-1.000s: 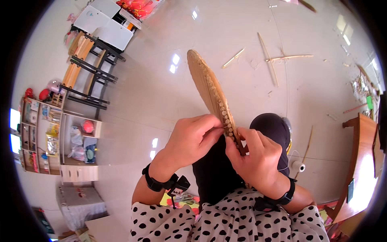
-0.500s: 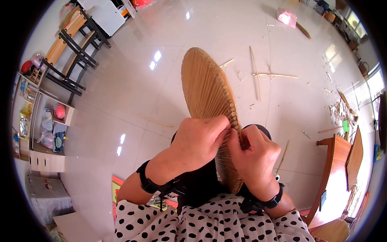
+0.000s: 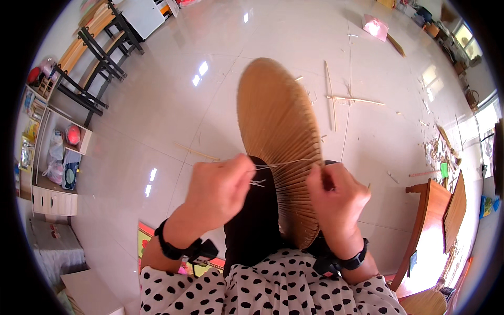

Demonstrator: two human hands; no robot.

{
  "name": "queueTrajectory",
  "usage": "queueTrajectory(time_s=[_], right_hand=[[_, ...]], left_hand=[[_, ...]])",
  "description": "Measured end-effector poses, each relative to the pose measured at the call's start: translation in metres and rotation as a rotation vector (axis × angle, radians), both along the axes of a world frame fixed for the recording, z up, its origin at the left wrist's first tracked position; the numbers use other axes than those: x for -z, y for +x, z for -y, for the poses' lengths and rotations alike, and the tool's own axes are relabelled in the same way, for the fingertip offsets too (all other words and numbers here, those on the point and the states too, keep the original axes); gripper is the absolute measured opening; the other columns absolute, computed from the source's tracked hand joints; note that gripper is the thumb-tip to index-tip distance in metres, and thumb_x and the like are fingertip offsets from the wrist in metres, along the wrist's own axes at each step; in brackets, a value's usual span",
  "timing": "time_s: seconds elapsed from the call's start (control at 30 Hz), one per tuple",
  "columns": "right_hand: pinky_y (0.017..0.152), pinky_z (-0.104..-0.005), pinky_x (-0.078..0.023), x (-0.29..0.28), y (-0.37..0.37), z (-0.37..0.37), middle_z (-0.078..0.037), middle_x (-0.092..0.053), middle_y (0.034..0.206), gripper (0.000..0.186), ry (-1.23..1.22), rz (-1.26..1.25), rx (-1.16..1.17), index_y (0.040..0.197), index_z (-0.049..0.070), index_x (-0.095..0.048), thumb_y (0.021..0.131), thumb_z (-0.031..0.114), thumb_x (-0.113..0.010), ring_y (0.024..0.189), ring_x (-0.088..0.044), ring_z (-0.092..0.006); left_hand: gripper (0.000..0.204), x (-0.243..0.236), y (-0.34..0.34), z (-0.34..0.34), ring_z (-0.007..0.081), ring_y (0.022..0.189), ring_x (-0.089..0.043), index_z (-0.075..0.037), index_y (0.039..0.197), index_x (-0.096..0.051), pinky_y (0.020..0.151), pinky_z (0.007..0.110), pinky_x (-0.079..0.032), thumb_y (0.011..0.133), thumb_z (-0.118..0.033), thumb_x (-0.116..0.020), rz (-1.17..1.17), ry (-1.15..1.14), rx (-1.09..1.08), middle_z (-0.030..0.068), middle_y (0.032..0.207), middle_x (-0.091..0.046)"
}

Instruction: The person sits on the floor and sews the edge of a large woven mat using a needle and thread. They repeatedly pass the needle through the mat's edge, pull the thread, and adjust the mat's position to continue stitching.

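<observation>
Between the left hand (image 3: pixel 219 190) and the right hand (image 3: pixel 339 198), a tan ribbed disc (image 3: pixel 278 115) points its long way forward, leaning left. The hands are apart: the nearer right pinches its edge; the left grips thread (image 3: pixel 286 164) stretched across it.

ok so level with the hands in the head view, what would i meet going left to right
pale drawers → left hand grip → ribbed tan oval → right hand grip → reddish-brown wooden furniture
</observation>
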State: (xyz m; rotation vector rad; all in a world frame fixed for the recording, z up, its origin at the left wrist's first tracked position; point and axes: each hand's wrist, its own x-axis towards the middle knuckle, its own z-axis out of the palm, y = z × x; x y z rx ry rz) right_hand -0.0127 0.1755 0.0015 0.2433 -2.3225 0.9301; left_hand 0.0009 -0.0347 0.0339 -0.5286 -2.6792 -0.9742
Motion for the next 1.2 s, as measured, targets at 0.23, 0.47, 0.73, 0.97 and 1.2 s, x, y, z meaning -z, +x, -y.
queueTrajectory(time_s=[0.23,0.47,0.73,0.97,1.2], right_hand=[[0.043,-0.0277,-0.043,-0.001,0.007,0.002,-0.005,-0.057,0.055,0.021,-0.057,0.058,-0.022,0.068,0.005,-0.057,0.075,0.008,-0.077,0.044,-0.055,-0.0167],[0.044,-0.0254,-0.043,-0.001,0.012,-0.004,-0.004,-0.059,0.057,0.017,-0.041,0.064,-0.009,0.073,0.003,-0.061,0.073,0.006,-0.078,0.046,-0.057,-0.0138],[0.045,-0.0246,-0.043,0.000,0.013,-0.006,-0.005,-0.060,0.057,0.016,-0.011,0.063,0.004,0.073,0.003,-0.062,0.072,0.004,-0.078,0.046,-0.057,-0.0127],[0.045,-0.0243,-0.043,-0.001,0.013,-0.005,-0.005,-0.058,0.056,0.017,-0.015,0.057,-0.008,0.073,0.003,-0.062,0.071,0.004,-0.078,0.045,-0.055,-0.0126],[0.045,-0.0243,-0.042,0.001,0.013,-0.005,-0.005,-0.058,0.056,0.017,-0.022,0.053,-0.008,0.073,0.003,-0.061,0.071,0.004,-0.078,0.045,-0.055,-0.0127]], left_hand=[[0.007,0.008,0.004,-0.019,0.0163,0.052,-0.057,-0.002,0.086,-0.061,0.048,0.026,-0.043,0.084,0.004,-0.062,-0.009,0.215,0.003,0.0076,0.068,-0.062],[0.020,0.019,-0.003,-0.040,0.0211,0.051,-0.057,-0.004,0.091,-0.063,0.047,0.028,-0.044,0.075,0.007,-0.068,-0.085,0.218,0.078,0.0071,0.068,-0.062],[0.019,0.026,-0.006,-0.045,0.0239,0.053,-0.061,-0.003,0.090,-0.065,0.045,0.031,-0.047,0.074,0.006,-0.068,-0.121,0.216,0.090,0.0083,0.070,-0.065],[0.018,0.024,-0.006,-0.045,0.0248,0.054,-0.063,-0.002,0.089,-0.065,0.046,0.031,-0.048,0.073,0.006,-0.069,-0.120,0.195,0.101,0.0088,0.069,-0.065],[0.018,0.024,-0.007,-0.045,0.0246,0.053,-0.062,-0.002,0.089,-0.065,0.046,0.032,-0.048,0.073,0.006,-0.069,-0.119,0.199,0.110,0.0086,0.067,-0.063]])
